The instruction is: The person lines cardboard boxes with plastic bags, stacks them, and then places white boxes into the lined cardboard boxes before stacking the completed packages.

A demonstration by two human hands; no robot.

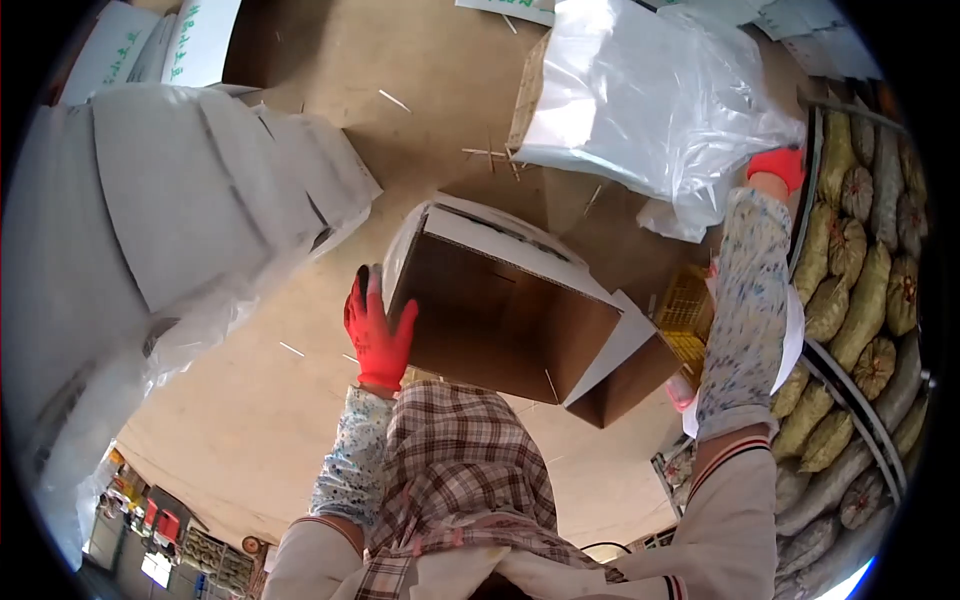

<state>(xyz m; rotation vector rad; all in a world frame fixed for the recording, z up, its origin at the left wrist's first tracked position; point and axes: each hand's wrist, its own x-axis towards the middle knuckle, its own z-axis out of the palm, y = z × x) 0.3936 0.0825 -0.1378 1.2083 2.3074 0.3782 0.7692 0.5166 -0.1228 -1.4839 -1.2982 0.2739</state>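
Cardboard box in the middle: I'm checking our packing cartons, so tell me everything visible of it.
The cardboard box is white outside and plain brown inside, seemingly corrugated. It stands open, tilted with its mouth toward the camera, its flaps spread outward at top and right; nothing shows inside. The left hand, in a red glove, lies with fingers spread against its left wall. Whether anything supports it below is hidden.

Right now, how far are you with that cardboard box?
Done: the cardboard box is already folded into shape, flaps open. In hand: the left hand holds its side while the right hand reaches by the plastic bag. Left: the box looks empty inside, and flat boxes lie stacked nearby.
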